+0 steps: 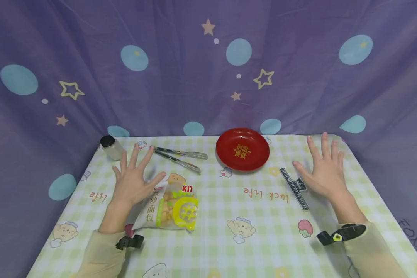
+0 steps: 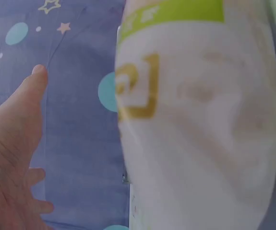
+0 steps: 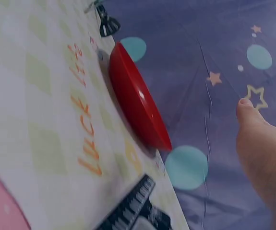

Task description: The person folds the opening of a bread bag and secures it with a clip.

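Observation:
My left hand [image 1: 132,185] is spread with straight fingers above the table's left side, its thumb near the top of a plastic bag of bread pieces [image 1: 177,212]. In the left wrist view the bag [image 2: 195,124] fills the right half, and the hand [image 2: 13,139] appears apart from it. On the right, my other hand [image 1: 328,173] is also spread, holding nothing. Just left of it lies a black clip [image 1: 294,189] with a piano-key pattern, also seen in the right wrist view, where the right hand [image 3: 265,148] shows at the edge.
A red plate [image 1: 243,150] with gold characters lies at the back centre. Metal tongs [image 1: 178,156] lie left of it, jaws apart. A jar with a black lid [image 1: 112,148] stands at the back left corner. Behind the checked tablecloth [image 1: 215,247] hangs a purple curtain [image 1: 180,88].

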Motion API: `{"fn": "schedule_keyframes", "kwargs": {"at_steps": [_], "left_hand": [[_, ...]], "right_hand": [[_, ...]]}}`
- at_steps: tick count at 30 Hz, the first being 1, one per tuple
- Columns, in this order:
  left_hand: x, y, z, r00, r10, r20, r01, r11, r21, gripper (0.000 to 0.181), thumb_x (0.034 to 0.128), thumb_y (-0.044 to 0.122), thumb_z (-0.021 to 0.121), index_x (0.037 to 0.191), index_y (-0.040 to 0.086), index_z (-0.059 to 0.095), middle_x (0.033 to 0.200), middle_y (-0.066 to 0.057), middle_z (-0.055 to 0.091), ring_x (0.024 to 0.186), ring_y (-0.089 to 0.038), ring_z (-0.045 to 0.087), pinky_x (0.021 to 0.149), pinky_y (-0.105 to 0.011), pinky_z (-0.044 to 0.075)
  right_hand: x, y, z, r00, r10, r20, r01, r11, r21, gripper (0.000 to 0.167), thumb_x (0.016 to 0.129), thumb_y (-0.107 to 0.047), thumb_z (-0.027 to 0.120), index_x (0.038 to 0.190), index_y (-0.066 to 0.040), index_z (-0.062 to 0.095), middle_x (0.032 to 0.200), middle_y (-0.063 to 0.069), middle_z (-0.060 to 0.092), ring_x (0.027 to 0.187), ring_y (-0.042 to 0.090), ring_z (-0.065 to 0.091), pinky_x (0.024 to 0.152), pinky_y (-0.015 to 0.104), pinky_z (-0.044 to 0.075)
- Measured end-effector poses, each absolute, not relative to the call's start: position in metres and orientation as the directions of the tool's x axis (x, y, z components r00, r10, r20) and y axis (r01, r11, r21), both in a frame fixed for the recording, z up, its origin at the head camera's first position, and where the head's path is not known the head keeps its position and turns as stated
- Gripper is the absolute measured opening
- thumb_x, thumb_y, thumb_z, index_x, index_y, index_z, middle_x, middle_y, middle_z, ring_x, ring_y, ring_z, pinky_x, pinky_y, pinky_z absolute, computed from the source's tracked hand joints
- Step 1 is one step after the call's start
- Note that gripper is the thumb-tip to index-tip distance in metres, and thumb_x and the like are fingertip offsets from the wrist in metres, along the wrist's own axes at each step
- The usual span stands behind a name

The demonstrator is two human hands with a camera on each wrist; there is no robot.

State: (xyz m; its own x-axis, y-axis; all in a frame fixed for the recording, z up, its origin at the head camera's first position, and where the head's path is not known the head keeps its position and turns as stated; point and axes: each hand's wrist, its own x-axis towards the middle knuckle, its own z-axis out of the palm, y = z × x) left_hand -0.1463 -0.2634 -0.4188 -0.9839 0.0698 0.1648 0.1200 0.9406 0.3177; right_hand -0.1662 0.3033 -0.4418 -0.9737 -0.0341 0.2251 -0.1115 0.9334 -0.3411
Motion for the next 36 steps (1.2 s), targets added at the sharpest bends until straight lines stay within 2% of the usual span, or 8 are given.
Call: {"fn": "schedule_keyframes", "kwargs": {"at_steps": [5,7,12,17,21,25,30,36], "left_hand": [[-0.144,-0.253,-0.411,-0.976,0.116,0.186,0.169,0.94,0.297,0.091,0.0966,0.065,0.065,0.171,0.036,0.021,0.181,-0.014,0.004,0.161,-0.059,0.004,0.11,-0.094,0.01],[-0.142,-0.246,-0.408,-0.967,0.15,0.204,0.206,0.933,0.295,0.089,0.0978,0.061,0.066,0.17,0.033,0.024,0.18,-0.017,0.011,0.161,-0.058,0.012,0.113,-0.091,0.015],[-0.135,-0.226,-0.397,-0.929,0.248,0.275,0.33,0.89,0.313,0.08,0.1004,0.049,0.069,0.168,0.028,0.033,0.171,-0.021,0.034,0.154,-0.051,0.037,0.113,-0.076,0.04],[-0.133,-0.215,-0.395,-0.892,0.346,0.291,0.424,0.864,0.272,0.071,0.0989,0.046,0.073,0.161,0.024,0.047,0.162,-0.019,0.049,0.146,-0.046,0.05,0.107,-0.067,0.051],[-0.134,-0.212,-0.401,-0.852,0.422,0.309,0.497,0.839,0.223,0.065,0.0967,0.041,0.077,0.155,0.02,0.056,0.155,-0.018,0.057,0.138,-0.044,0.058,0.099,-0.062,0.057],[-0.137,-0.21,-0.406,-0.83,0.453,0.326,0.532,0.818,0.218,0.062,0.0966,0.038,0.078,0.153,0.02,0.059,0.15,-0.016,0.061,0.134,-0.041,0.061,0.094,-0.059,0.06],[-0.139,-0.207,-0.412,-0.846,0.46,0.27,0.523,0.815,0.249,0.056,0.0992,0.042,0.073,0.149,0.02,0.062,0.149,-0.013,0.063,0.135,-0.038,0.061,0.099,-0.059,0.058],[-0.143,-0.206,-0.419,-0.858,0.465,0.219,0.511,0.819,0.261,0.051,0.0987,0.041,0.074,0.143,0.017,0.068,0.141,-0.011,0.068,0.131,-0.035,0.064,0.105,-0.056,0.057]], "right_hand": [[-0.17,0.281,-0.435,-0.964,-0.101,0.248,-0.191,0.909,-0.37,0.092,0.102,-0.065,0.055,0.173,-0.028,0.009,0.179,0.012,-0.017,0.163,0.051,-0.016,0.125,0.078,-0.005],[-0.17,0.269,-0.432,-0.956,-0.133,0.26,-0.228,0.894,-0.385,0.092,0.102,-0.062,0.058,0.173,-0.029,0.01,0.179,0.013,-0.014,0.164,0.052,-0.011,0.126,0.079,0.002],[-0.172,0.231,-0.423,-0.923,-0.235,0.303,-0.352,0.834,-0.425,0.093,0.101,-0.05,0.067,0.173,-0.027,0.013,0.18,0.013,-0.007,0.163,0.053,0.01,0.123,0.078,0.02],[-0.167,0.188,-0.417,-0.889,-0.338,0.308,-0.453,0.744,-0.492,0.098,0.1,-0.042,0.071,0.173,-0.022,0.009,0.181,0.013,0.001,0.163,0.048,0.02,0.125,0.071,0.028],[-0.16,0.161,-0.419,-0.871,-0.411,0.27,-0.491,0.696,-0.524,0.098,0.101,-0.042,0.07,0.173,-0.017,0.009,0.181,0.011,0.006,0.165,0.042,0.019,0.127,0.068,0.028],[-0.156,0.14,-0.426,-0.85,-0.468,0.24,-0.517,0.659,-0.546,0.095,0.102,-0.043,0.068,0.173,-0.017,0.011,0.181,0.007,0.01,0.167,0.035,0.017,0.131,0.062,0.024],[-0.15,0.115,-0.434,-0.82,-0.515,0.25,-0.552,0.597,-0.582,0.087,0.101,-0.04,0.072,0.17,-0.016,0.026,0.177,0.007,0.028,0.162,0.029,0.033,0.128,0.053,0.036],[-0.147,0.082,-0.439,-0.791,-0.549,0.271,-0.583,0.539,-0.608,0.064,0.098,-0.036,0.077,0.153,-0.011,0.056,0.153,0.007,0.061,0.139,0.025,0.062,0.113,0.044,0.054]]}}
